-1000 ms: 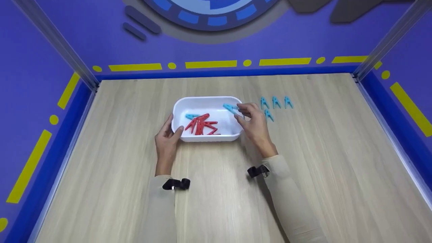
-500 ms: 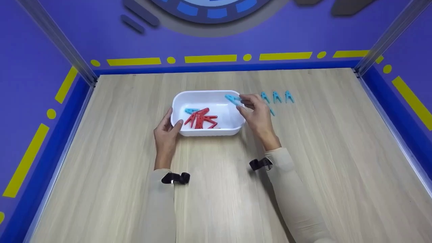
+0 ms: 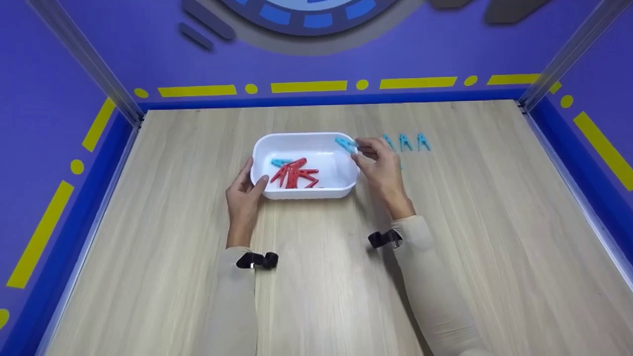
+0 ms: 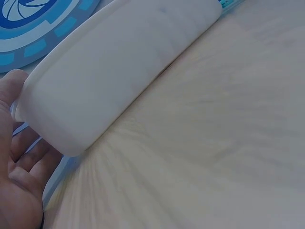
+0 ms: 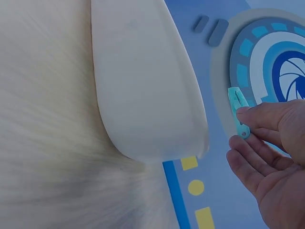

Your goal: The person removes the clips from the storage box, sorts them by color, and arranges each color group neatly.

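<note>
A white tray [image 3: 296, 135] stands mid-table and holds several red clothespins [image 3: 294, 176] and one blue clothespin [image 3: 281, 162]. My left hand [image 3: 251, 179] holds the tray's near-left corner, thumb on the rim and fingers along the side wall [image 4: 119, 71]. My right hand [image 3: 357, 149] pinches another blue clothespin [image 3: 346, 144] between thumb and forefinger, in the air over the tray's far-right corner. The right wrist view shows that clothespin [image 5: 237, 112] in my fingertips [image 5: 245, 114], clear of the tray [image 5: 143, 86].
A row of three blue clothespins [image 3: 406, 142] lies on the wooden table to the right of the tray; my right hand partly hides another just below them. Blue walls with yellow marks enclose the table on three sides.
My right hand has carried the pinched blue clothespin a little to the right, from over the tray's inside to its far-right corner. The left hand and tray stay put.
</note>
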`<move>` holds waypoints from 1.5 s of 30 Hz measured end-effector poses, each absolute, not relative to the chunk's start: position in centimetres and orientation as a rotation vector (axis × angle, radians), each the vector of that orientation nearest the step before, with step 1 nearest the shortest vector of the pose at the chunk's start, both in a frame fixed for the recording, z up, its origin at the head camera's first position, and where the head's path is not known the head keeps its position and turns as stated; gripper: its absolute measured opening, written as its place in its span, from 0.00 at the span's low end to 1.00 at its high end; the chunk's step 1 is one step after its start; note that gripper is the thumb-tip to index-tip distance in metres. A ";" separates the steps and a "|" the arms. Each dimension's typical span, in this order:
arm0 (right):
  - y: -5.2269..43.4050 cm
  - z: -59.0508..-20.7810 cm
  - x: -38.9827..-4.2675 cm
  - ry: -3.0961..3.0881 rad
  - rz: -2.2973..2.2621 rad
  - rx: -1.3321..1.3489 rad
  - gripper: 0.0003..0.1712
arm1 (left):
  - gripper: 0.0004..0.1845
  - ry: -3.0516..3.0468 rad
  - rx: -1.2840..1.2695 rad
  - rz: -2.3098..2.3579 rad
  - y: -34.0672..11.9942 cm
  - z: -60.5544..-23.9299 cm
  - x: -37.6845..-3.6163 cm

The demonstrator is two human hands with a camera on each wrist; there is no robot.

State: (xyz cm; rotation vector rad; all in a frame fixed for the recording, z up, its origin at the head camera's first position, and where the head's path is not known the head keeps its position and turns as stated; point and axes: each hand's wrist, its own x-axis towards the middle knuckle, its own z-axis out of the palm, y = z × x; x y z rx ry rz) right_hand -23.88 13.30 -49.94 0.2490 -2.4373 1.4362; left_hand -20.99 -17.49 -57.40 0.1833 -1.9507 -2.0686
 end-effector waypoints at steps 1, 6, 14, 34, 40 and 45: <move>13.6 -49.9 -24.0 -2.432 1.431 0.249 0.20 | 0.34 -1.950 0.181 -2.069 -17.4 -57.4 -21.0; 15.2 -49.8 -24.4 -2.397 1.407 0.243 0.19 | 0.33 -1.932 0.183 -2.069 -17.3 -57.6 -21.1; 17.7 -49.9 -24.7 -2.303 1.431 0.186 0.18 | 0.34 -1.901 0.189 -2.092 -17.5 -57.6 -21.0; 23.3 -52.3 -25.9 -2.343 1.460 -0.188 0.19 | 0.33 -1.884 0.164 -2.119 -17.5 -57.5 -21.0; 24.2 -53.1 -26.1 -2.380 1.470 -0.323 0.20 | 0.33 -1.879 0.177 -2.119 -17.4 -57.5 -21.0; 24.5 -53.4 -26.1 -2.442 1.440 -0.424 0.20 | 0.34 -1.851 0.187 -2.132 -17.4 -57.5 -21.1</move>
